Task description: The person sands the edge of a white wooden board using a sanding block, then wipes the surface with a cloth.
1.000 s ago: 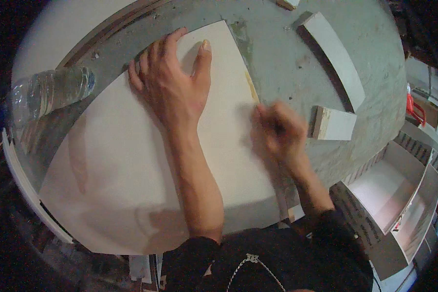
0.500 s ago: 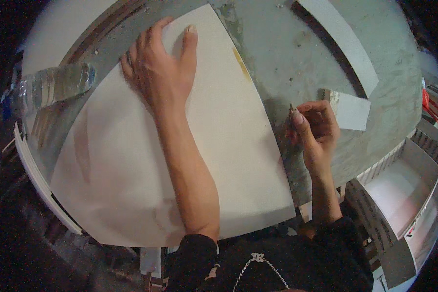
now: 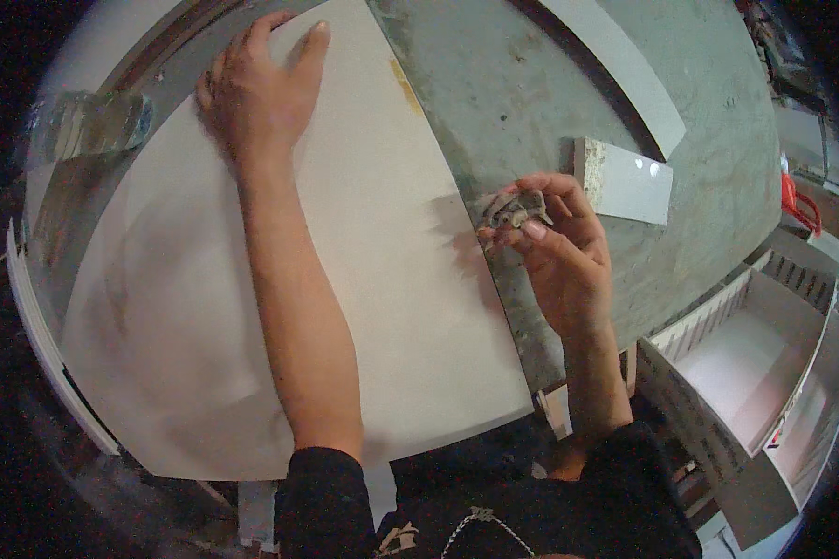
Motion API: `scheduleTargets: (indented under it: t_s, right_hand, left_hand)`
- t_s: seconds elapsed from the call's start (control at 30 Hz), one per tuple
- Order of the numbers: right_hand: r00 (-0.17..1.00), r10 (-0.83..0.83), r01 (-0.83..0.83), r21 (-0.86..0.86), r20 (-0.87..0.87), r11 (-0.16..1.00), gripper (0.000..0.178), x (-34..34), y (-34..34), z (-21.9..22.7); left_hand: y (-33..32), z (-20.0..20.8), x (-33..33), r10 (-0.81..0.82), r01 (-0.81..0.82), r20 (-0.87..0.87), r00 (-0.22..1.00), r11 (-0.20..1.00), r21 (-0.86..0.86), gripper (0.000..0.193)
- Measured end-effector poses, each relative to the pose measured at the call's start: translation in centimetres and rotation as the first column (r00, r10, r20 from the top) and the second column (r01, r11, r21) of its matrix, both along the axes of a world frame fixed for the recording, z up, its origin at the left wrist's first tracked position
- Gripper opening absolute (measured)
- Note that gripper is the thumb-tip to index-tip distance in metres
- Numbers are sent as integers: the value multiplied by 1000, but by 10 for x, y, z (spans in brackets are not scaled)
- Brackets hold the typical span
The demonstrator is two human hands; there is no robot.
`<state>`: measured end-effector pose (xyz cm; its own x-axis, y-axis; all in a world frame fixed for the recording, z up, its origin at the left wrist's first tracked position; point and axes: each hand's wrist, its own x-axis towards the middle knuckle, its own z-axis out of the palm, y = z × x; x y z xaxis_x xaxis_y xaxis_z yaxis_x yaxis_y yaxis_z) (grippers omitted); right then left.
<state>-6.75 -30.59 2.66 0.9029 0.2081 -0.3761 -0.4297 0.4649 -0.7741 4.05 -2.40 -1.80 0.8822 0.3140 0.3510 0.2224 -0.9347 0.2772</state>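
Note:
A large white panel (image 3: 391, 307), shaped like a wide wedge with a curved left side, lies in front of me. My left hand (image 3: 266, 98) rests on its narrow far end, thumb spread away from the fingers, the fingers reaching to the curved edge. Just beyond the straight right edge, my right hand (image 3: 564, 247) pinches a small crumpled grey rag (image 3: 517, 210) between thumb and fingers. A yellowish stain (image 3: 405, 86) marks the panel near that edge, close to its far end.
A white block (image 3: 629, 182) with a rough end sits right of my right hand. Behind it lies a curved white strip (image 3: 625, 70). Clear plastic bottle-like item (image 3: 103, 126) lies at the far left. White open boxes (image 3: 746, 349) stand at the lower right, beside the grey-green tabletop (image 3: 690, 270).
My right hand has turned and come closer to the panel's right edge, so the rag shows more fully. The view has shifted; my left hand stays at the panel's far end.

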Motion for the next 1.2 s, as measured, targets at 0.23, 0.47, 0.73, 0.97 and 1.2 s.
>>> scheduleTargets:
  t_s: [0.23, 0.47, 0.73, 0.97, 1.2]
  right_hand:
    - [989, 85, -51, -261, 122, 964, 23, 7, 0, 9]
    - [902, 273, -35, -574, 334, 818, 23, 13, 17, 5]
    - [764, 513, 129, -873, 390, 471, 16, -4, 18, -8]
    - [790, 469, 186, -883, 395, 431, 6, 68, 68, -14]
    - [873, 399, 38, -854, 281, 518, 12, 78, 80, -17]
  left_hand:
    - [2, -9, 0, 26, -28, 35, 999, 996, 80, 57]
    - [-20, 19, -10, 45, -46, -8, 999, 992, -116, 46]
    - [-23, 15, -14, 35, -29, 121, 992, 998, -50, 41]
    - [-19, 7, -6, 30, -24, 164, 986, 999, -38, 43]
    - [-11, 12, -10, 26, -23, 103, 994, 999, -29, 43]
